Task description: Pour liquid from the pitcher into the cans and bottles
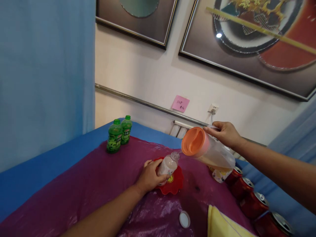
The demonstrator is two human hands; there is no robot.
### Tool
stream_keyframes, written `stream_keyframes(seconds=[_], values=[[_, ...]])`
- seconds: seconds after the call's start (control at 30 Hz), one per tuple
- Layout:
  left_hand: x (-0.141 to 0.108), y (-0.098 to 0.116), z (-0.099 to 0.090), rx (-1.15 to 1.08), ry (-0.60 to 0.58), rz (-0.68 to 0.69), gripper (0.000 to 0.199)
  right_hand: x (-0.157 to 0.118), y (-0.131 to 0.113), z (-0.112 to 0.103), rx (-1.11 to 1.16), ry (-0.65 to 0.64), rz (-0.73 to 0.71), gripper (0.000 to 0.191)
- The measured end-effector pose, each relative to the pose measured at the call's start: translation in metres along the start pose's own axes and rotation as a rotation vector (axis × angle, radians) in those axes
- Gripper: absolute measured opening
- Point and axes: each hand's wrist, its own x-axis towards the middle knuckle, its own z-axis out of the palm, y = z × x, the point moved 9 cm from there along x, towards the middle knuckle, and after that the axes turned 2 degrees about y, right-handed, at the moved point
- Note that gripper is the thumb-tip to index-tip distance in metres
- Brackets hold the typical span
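Observation:
My left hand (149, 177) is wrapped round a small clear bottle (170, 163) with its mouth uncovered, held over a red scalloped dish (178, 184). Above and to the right, my right hand (225, 133) grips the handle of a clear plastic pitcher (217, 154) with an orange lid (194, 141). The pitcher is tipped to the left, its spout close to the bottle's mouth, and yellowish liquid lies along its lower side. A thin stream seems to run between spout and bottle. Nearer to me lies a round white cap (184, 219) on the purple covering.
Two green drink bottles (115, 136) stand at the back left. Several red cans (254, 204) line the right edge beside a printed cup (219, 174). A folded yellow cloth (227, 223) lies at the front right. Purple plastic sheeting (98, 184) covers the blue table.

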Motion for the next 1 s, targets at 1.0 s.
stream_keyframes(seconds=[1.0], values=[[0.0003,-0.0028,0.0027,0.021,-0.015,-0.010,0.068,0.0005,0.0073,0.0017,-0.006,-0.017,0.012,0.062]])
